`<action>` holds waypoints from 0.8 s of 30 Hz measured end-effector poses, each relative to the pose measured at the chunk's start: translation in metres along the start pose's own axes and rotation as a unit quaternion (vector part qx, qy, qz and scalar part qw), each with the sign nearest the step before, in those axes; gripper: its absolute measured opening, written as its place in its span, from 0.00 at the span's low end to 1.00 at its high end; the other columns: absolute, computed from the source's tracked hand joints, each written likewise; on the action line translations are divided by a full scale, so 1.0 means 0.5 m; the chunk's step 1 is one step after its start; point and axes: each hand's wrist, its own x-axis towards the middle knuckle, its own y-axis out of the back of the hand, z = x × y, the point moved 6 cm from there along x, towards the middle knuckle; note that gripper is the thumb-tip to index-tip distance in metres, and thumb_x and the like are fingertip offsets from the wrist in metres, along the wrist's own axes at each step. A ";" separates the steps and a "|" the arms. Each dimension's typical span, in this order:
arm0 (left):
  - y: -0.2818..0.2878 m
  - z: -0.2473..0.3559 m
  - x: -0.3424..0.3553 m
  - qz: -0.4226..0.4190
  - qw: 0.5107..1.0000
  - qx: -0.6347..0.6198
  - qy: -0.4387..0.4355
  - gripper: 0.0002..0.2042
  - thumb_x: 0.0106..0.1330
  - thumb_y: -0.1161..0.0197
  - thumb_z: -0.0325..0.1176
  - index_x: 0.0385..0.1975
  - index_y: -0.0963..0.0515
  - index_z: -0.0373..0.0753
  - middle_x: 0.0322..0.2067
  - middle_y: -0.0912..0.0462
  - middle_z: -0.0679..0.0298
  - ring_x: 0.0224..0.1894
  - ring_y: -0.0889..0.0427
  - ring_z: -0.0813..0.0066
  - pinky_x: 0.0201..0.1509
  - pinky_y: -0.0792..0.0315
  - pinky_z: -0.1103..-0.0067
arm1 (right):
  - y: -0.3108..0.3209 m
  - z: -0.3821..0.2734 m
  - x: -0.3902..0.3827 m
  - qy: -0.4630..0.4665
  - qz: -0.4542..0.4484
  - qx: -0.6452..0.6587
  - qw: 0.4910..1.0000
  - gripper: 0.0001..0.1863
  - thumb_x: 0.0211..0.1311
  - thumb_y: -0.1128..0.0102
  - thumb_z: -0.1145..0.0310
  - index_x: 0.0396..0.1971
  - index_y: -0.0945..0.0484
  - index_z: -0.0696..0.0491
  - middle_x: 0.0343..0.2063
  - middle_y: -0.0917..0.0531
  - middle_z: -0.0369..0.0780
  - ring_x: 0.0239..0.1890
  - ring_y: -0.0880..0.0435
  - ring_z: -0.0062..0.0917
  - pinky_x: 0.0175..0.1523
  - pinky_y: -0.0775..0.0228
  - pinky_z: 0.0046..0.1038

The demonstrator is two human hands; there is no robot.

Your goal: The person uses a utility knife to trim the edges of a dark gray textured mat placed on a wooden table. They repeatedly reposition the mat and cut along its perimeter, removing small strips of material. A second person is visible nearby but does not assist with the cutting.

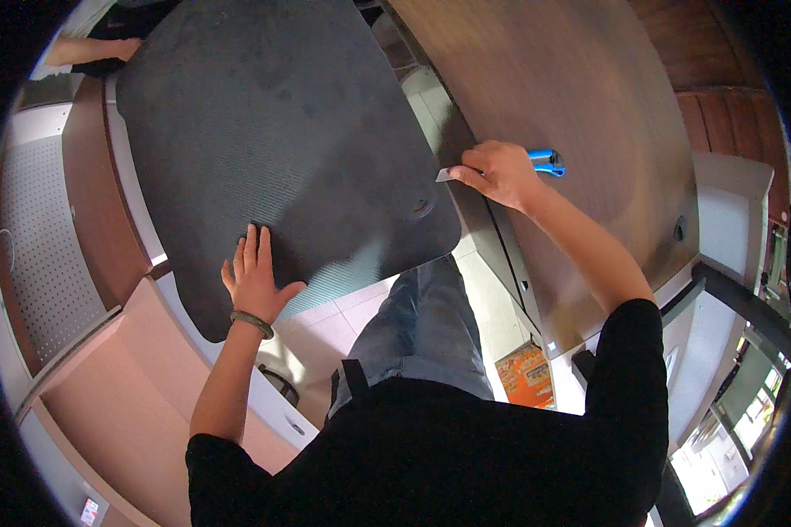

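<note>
A large dark textured mat [264, 123] with rounded corners stretches out in front of me. On its near left part, my left hand [257, 279] lies flat with the fingers spread. My right hand [501, 171] is closed around a blue utility knife [547, 162], just past the mat's right edge and over the near-left side of the brown desk. The knife's blade sticks out to the left of my fingers, with its tip by the mat's edge. Whether the blade touches the mat I cannot tell.
A brown wooden desk [580, 97] stands on my right, with a gap showing floor tiles [431, 105] between it and the mat. On the left are pinkish wooden panels [141, 369] and a perforated white panel [57, 237]. Another person's hand [127, 48] is at the mat's far left corner. An orange box [527, 376] sits low.
</note>
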 end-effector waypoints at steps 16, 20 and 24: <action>-0.029 -0.021 0.001 0.048 0.998 0.027 0.007 0.59 0.37 0.25 0.57 0.71 0.52 0.49 0.72 0.53 0.64 0.71 0.47 0.62 0.68 0.52 0.51 | -0.039 -0.041 -0.120 -0.051 0.002 0.023 0.998 0.23 0.65 0.50 0.47 0.21 0.25 0.51 0.20 0.23 0.42 0.30 0.22 0.41 0.33 0.31 0.43; -0.038 -0.024 -0.002 0.035 0.999 0.025 0.013 0.58 0.37 0.24 0.56 0.71 0.51 0.50 0.72 0.53 0.65 0.71 0.48 0.62 0.69 0.53 0.52 | -0.058 -0.061 -0.155 -0.079 0.001 0.018 0.997 0.23 0.64 0.49 0.47 0.21 0.25 0.51 0.20 0.24 0.42 0.31 0.22 0.41 0.33 0.31 0.43; -0.042 -0.027 -0.006 0.027 0.999 0.019 0.017 0.58 0.36 0.24 0.56 0.71 0.51 0.51 0.72 0.53 0.66 0.72 0.48 0.62 0.69 0.54 0.52 | -0.071 -0.087 -0.187 -0.107 0.013 0.000 0.994 0.23 0.64 0.49 0.46 0.21 0.25 0.50 0.20 0.24 0.42 0.30 0.22 0.41 0.33 0.30 0.43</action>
